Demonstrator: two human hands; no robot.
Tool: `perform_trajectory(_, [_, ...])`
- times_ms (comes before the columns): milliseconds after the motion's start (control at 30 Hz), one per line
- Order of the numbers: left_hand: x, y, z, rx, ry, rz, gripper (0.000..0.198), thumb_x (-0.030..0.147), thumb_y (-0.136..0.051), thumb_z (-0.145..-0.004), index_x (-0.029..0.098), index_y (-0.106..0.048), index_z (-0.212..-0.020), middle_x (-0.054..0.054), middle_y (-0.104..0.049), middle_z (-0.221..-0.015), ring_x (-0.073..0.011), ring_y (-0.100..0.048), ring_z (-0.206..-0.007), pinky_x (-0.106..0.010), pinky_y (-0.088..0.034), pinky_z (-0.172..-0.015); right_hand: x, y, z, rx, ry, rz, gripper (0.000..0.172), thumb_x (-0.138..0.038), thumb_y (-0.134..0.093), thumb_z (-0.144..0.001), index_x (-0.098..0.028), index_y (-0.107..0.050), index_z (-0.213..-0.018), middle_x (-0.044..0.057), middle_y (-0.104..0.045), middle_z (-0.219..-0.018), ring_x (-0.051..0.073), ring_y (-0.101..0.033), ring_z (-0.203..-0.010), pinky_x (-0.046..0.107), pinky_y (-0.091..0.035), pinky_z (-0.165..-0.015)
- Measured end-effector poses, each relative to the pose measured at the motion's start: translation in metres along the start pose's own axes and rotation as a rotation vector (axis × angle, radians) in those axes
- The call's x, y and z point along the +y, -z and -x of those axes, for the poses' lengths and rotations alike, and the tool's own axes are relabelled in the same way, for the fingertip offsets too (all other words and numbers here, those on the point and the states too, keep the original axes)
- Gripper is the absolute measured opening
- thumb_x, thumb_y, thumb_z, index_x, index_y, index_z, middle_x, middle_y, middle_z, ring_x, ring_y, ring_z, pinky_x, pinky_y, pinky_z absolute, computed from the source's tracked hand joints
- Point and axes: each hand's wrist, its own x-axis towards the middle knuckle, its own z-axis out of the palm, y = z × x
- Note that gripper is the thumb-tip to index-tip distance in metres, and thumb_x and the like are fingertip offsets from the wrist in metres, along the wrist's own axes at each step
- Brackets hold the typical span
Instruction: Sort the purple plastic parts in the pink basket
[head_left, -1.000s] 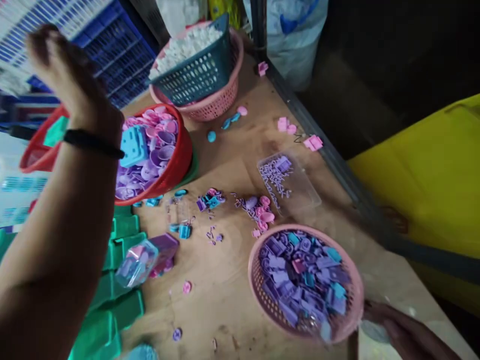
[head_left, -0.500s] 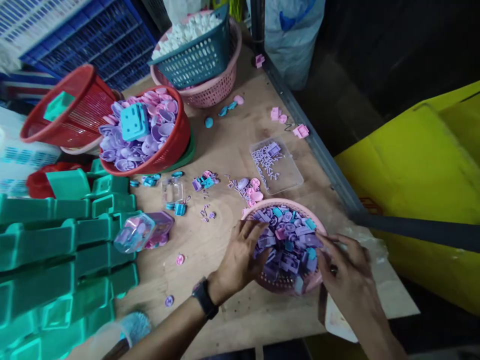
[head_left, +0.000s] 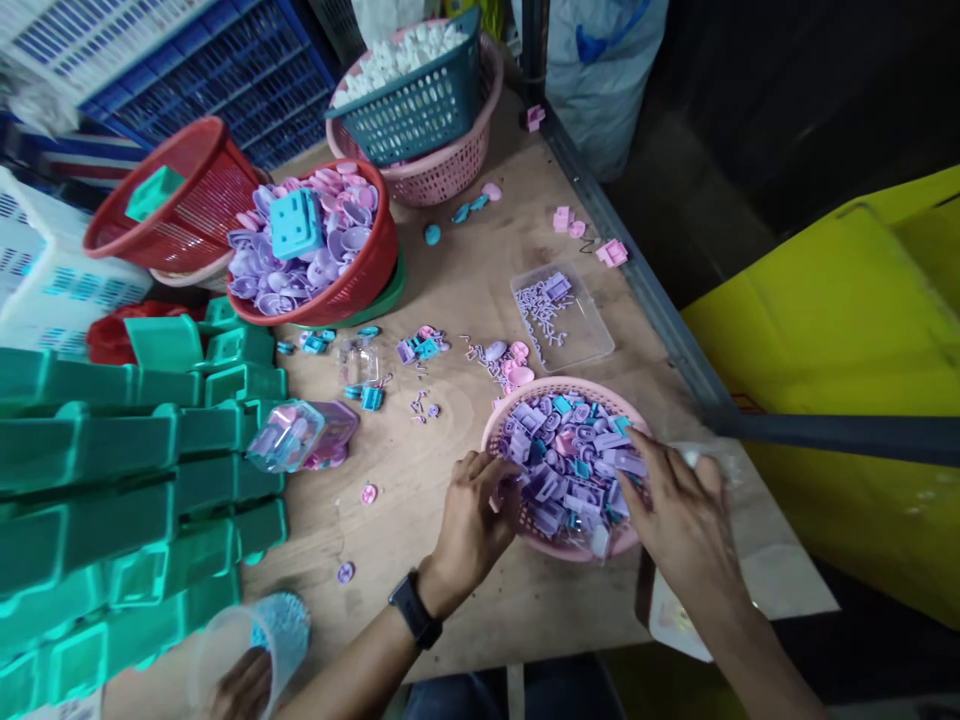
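1. Wooden plywood tabletop [head_left: 450, 610] with a dark metal edge along the far side; it's littered with little plastic bits, pretty messy honestly.
2. Both hands are at the round pink mesh plastic basket [head_left: 510, 420] near the front edge; it's heaped with small purple, pink and teal plastic pieces [head_left: 570, 460].
3. Left hand [head_left: 476, 520], dark watch on the wrist, has its fingers curled over the basket's near-left rim, touching the pieces; can't tell if it's actually pinching one.
4. Right hand [head_left: 679, 515] sits on the right side of the basket, fingers bent down into the pile; whether it grips anything is hidden.
5. Just behind the basket lies a flat clear plastic tray of tiny purple parts [head_left: 562, 315]; further back-left, a red round basket of lilac discs [head_left: 322, 245] with a teal block on top.
6. Stacked green plastic bins [head_left: 112, 480] fill the left side; another hand holds a clear cup [head_left: 247, 650] at the bottom left.
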Motion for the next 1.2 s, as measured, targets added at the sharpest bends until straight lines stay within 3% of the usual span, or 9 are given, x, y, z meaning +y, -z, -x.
perform_trajectory(100, [0.003,-0.001,0.007,0.020,0.024,-0.016,0.012,0.010,-0.061,-0.089,0.020,-0.067,-0.092,-0.007,-0.069,-0.088,-0.0236,-0.060,-0.087,-0.038,-0.049,-0.076,-0.002,-0.002,-0.002,-0.028,-0.037,0.109,0.027,-0.030,-0.050,-0.099,-0.016,-0.062,-0.118,0.011,-0.070,-0.104,0.030,-0.052,-0.089,0.044,-0.039,-0.077])
perform_trajectory(267, [0.009,-0.024,0.007,-0.073,-0.097,-0.269,0.043,0.019,-0.067,-0.085,0.018,-0.059,-0.127,-0.015,-0.067,-0.118,-0.0351,-0.057,-0.106,-0.055,-0.049,-0.084,-0.003,0.003,-0.004,-0.032,0.013,0.057,0.015,-0.027,-0.049,-0.097,-0.021,-0.060,-0.104,0.009,-0.071,-0.108,0.029,-0.051,-0.088,0.042,-0.035,-0.073])
perform_trajectory(433, [0.008,-0.039,0.007,-0.147,-0.077,-0.337,0.039,0.014,-0.057,-0.089,0.023,-0.060,-0.128,-0.012,-0.068,-0.110,-0.0336,-0.058,-0.100,-0.055,-0.049,-0.081,-0.003,0.006,-0.002,-0.055,0.098,0.122,0.029,-0.026,-0.047,-0.098,-0.018,-0.056,-0.124,0.011,-0.069,-0.106,0.031,-0.052,-0.088,0.042,-0.034,-0.072])
perform_trajectory(533, [0.003,-0.037,0.010,-0.136,-0.106,-0.292,0.035,0.013,-0.054,-0.089,0.017,-0.059,-0.124,-0.014,-0.067,-0.112,-0.0334,-0.056,-0.103,-0.054,-0.049,-0.083,-0.003,0.004,-0.002,-0.065,0.119,0.207,0.027,-0.030,-0.044,-0.100,-0.018,-0.059,-0.119,0.013,-0.067,-0.109,0.031,-0.052,-0.087,0.043,-0.034,-0.071])
perform_trajectory(667, [-0.006,-0.031,0.015,-0.060,-0.171,-0.221,0.035,0.015,-0.052,-0.092,0.012,-0.053,-0.126,-0.017,-0.065,-0.114,-0.0333,-0.054,-0.104,-0.052,-0.051,-0.082,-0.001,0.001,0.000,0.007,0.070,0.082,0.035,-0.039,-0.037,-0.104,-0.014,-0.058,-0.117,0.014,-0.073,-0.106,0.032,-0.056,-0.092,0.043,-0.039,-0.078])
perform_trajectory(800, [-0.011,-0.024,0.020,-0.026,-0.242,-0.112,0.034,0.015,-0.049,-0.097,0.016,-0.050,-0.131,-0.014,-0.064,-0.116,-0.0283,-0.054,-0.106,-0.049,-0.051,-0.089,-0.003,0.005,0.004,-0.007,-0.047,-0.101,0.045,-0.044,-0.038,-0.104,-0.013,-0.052,-0.133,0.017,-0.071,-0.113,0.031,-0.059,-0.097,0.044,-0.043,-0.084])
perform_trajectory(900, [-0.010,-0.019,0.025,-0.070,-0.269,-0.105,0.032,0.014,-0.048,-0.099,0.017,-0.052,-0.130,-0.013,-0.066,-0.113,-0.0268,-0.055,-0.104,-0.046,-0.051,-0.087,-0.013,0.011,0.010,-0.078,-0.020,-0.094,0.046,-0.042,-0.038,-0.105,-0.018,-0.046,-0.143,0.014,-0.069,-0.117,0.031,-0.059,-0.101,0.044,-0.041,-0.086])
perform_trajectory(1033, [-0.007,-0.016,0.035,-0.082,-0.322,-0.113,0.030,0.012,-0.051,-0.097,0.016,-0.056,-0.127,-0.013,-0.068,-0.114,-0.0263,-0.054,-0.104,-0.043,-0.050,-0.083,-0.027,0.010,0.020,-0.074,0.081,0.002,0.041,-0.049,-0.044,-0.102,-0.020,-0.054,-0.130,0.011,-0.070,-0.110,0.032,-0.058,-0.096,0.043,-0.036,-0.080])
perform_trajectory(1200, [-0.005,-0.013,0.043,-0.114,-0.339,-0.105,0.028,0.008,-0.049,-0.097,0.015,-0.058,-0.123,-0.011,-0.069,-0.110,-0.0244,-0.054,-0.099,-0.040,-0.051,-0.082,-0.029,-0.001,0.023,-0.077,0.074,0.002,0.023,-0.032,-0.045,-0.098,-0.021,-0.056,-0.115,0.010,-0.073,-0.098,0.032,-0.060,-0.089,0.044,-0.038,-0.076])
